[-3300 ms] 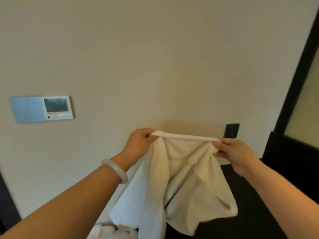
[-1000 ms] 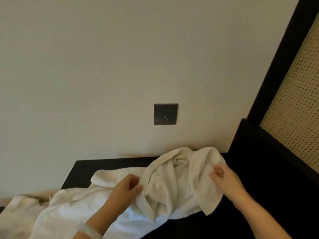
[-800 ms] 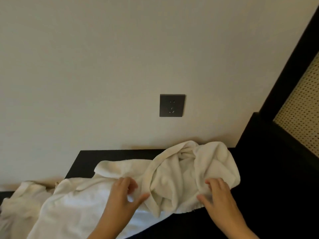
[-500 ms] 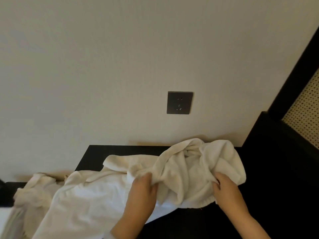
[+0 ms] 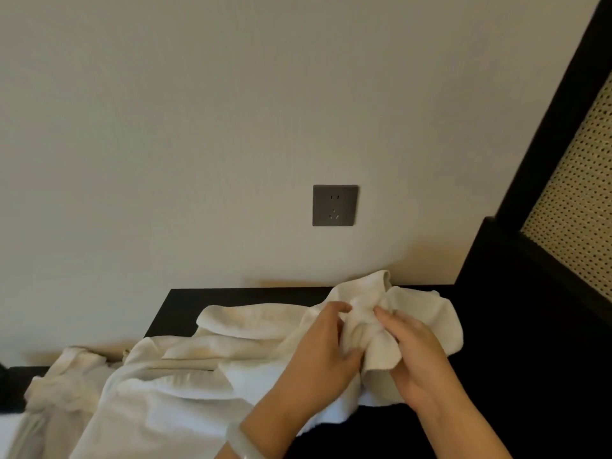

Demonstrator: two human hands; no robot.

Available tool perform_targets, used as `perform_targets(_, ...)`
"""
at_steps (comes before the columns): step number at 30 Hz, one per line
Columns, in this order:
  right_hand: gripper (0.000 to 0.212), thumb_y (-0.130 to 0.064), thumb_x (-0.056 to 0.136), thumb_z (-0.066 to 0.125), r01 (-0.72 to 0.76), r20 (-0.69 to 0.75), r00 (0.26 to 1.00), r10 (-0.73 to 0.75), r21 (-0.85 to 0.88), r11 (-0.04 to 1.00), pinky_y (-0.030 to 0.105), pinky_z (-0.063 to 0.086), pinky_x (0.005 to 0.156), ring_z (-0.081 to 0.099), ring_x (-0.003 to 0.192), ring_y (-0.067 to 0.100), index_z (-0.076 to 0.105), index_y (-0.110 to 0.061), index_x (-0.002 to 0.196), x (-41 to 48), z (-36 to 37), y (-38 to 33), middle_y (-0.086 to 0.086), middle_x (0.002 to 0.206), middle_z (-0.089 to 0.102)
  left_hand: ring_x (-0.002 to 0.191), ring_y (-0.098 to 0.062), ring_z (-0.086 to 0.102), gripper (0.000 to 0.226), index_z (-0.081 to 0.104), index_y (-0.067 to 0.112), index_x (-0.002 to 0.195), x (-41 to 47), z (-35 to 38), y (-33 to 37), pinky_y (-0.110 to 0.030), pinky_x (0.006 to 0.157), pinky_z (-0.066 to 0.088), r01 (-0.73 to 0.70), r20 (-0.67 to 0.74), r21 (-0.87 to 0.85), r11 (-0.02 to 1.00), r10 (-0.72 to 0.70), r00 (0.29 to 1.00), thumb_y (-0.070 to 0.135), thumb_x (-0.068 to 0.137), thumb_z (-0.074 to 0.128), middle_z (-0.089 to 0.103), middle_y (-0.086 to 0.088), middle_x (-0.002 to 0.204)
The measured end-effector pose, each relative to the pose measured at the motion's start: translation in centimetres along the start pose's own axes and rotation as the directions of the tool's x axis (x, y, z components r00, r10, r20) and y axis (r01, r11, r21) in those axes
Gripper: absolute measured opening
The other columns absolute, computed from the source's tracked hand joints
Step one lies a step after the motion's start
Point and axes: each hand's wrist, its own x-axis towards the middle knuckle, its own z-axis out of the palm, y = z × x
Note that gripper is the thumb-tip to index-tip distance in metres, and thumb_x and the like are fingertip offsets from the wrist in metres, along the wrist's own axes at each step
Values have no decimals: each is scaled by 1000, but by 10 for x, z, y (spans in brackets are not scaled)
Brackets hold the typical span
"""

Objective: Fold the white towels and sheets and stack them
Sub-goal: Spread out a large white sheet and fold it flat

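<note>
A crumpled white towel (image 5: 427,319) lies bunched on the dark tabletop (image 5: 238,298) by the wall. My left hand (image 5: 318,356) grips a fold of it from the left, thumb below and fingers curled above. My right hand (image 5: 414,352) pinches the same bunch from the right, the two hands almost touching. A larger white sheet (image 5: 172,392) spreads loosely to the left of the towel and runs under my left forearm. More rumpled white cloth (image 5: 63,376) lies at the far left.
A dark wall socket (image 5: 335,205) sits on the beige wall above the table. A black frame with a woven cane panel (image 5: 576,207) rises at the right. The table's right part (image 5: 530,376) is dark and bare.
The towel came down from mid-air onto the table. Over the last second both hands moved inward from its outer edges and now clutch the middle of the bunch together.
</note>
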Motion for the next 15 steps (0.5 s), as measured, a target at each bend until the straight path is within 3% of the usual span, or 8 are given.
perform_targets(3,28,-20,94,62,85,-72,994,-81,54,995,36,56,71,72,87,28,67,4,108,12,2,-10,22,99,72,91,-5,50,34,44,29,104,-11,-3,-20,-25,79,47,60,-101,217,974,-38,994,10,78,56,49,11,99)
perform_targets(6,19,-14,93,64,142,-31,990,-140,52,989,31,58,64,73,85,24,68,1,104,27,6,-29,18,96,74,72,-3,52,21,45,27,92,-13,-18,-32,-19,64,45,149,-159,171,974,-122,980,9,86,52,55,6,83)
perform_targets(8,15,3,89,63,95,-6,995,-96,-79,992,31,58,62,73,82,22,68,-1,103,35,7,-30,15,94,74,62,0,53,15,46,27,89,-11,-27,-38,-15,56,43,204,-200,117,972,-178,963,14,96,49,57,2,72)
perform_targets(10,32,17,85,55,28,-16,999,-34,-271,962,35,56,70,70,88,25,65,-1,110,37,7,-18,14,97,72,59,-1,53,15,46,26,87,-10,-32,-45,-13,54,41,265,-242,130,956,-228,943,21,101,47,58,4,70)
perform_targets(12,39,19,83,55,13,-22,999,-24,-408,913,32,53,71,69,89,23,63,-7,110,31,5,1,10,96,72,62,-5,55,15,47,25,87,-11,-33,-50,-14,54,43,329,-277,140,934,-282,919,24,102,46,60,5,74)
perform_targets(15,26,7,85,66,16,-14,1000,-27,-524,851,29,55,66,71,81,20,64,-11,103,16,5,29,7,87,73,63,-10,58,10,47,23,95,-15,-33,-52,-18,49,42,396,-339,102,913,-342,876,26,104,42,62,1,75)
